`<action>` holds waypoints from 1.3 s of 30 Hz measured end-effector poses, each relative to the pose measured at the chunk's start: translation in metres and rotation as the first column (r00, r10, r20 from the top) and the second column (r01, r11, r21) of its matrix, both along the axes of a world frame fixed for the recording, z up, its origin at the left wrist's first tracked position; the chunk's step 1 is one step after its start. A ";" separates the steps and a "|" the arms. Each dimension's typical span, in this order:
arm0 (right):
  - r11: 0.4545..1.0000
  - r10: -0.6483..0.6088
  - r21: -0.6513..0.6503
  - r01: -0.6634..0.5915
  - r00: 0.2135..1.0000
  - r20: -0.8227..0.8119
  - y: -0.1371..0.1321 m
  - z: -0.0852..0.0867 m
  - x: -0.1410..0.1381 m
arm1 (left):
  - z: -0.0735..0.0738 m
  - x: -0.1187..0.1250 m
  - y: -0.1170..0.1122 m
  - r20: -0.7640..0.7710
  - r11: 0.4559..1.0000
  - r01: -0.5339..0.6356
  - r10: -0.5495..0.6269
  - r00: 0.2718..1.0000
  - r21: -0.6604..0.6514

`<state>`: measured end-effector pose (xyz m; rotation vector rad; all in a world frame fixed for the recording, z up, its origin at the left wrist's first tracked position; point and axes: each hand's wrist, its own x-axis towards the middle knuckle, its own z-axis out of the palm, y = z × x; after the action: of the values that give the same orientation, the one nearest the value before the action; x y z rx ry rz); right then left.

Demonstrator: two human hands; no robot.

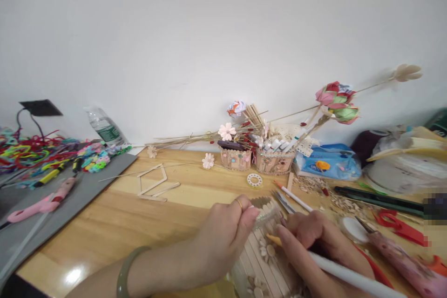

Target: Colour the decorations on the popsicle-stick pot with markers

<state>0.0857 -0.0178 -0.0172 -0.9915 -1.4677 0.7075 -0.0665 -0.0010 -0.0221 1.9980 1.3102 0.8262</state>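
A craft stick container point(251, 260), built of pale wooden sticks side by side with scalloped tops, is tilted at the bottom centre. Glittery trim point(263, 218) runs across it near the top, and a small wooden flower point(268, 250) is fixed to its side. My left hand point(223, 228), with a ring and a green bangle, pinches the container's upper left edge. In my right hand point(324, 242) is a white-barrelled marker point(349, 275), its yellow-orange tip just above the flower, perhaps touching the sticks. Scissors point(284, 201) lie behind this hand. The container's lower end is cut off by the frame.
Behind stand two decorated stick pots point(235, 159) with pens and dried stems. Another marker point(293, 195), wood shavings point(307, 184), red clippers point(401, 228) and a pink-handled tool point(401, 256) lie right. A pink glue gun point(45, 205) rests on the grey mat point(104, 172) left.
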 end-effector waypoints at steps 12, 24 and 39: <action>0.924 -0.089 -0.356 -0.138 0.830 -0.551 0.007 0.002 0.002 | 0.006 -0.001 0.000 0.060 0.997 -0.021 0.017 0.998 0.071; 0.938 0.069 -0.315 -0.147 0.967 -0.245 0.008 -0.002 0.015 | 0.005 -0.002 0.001 0.138 0.953 0.029 -0.073 0.988 0.302; 0.928 0.086 -0.333 -0.168 0.965 -0.247 0.011 0.011 -0.005 | 0.006 -0.004 -0.003 -0.016 0.837 0.226 -0.251 0.968 0.498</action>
<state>0.0810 -0.0070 -0.0060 -1.0483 -1.2334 1.1726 -0.0706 -0.0042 -0.0159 2.4550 0.8402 1.1706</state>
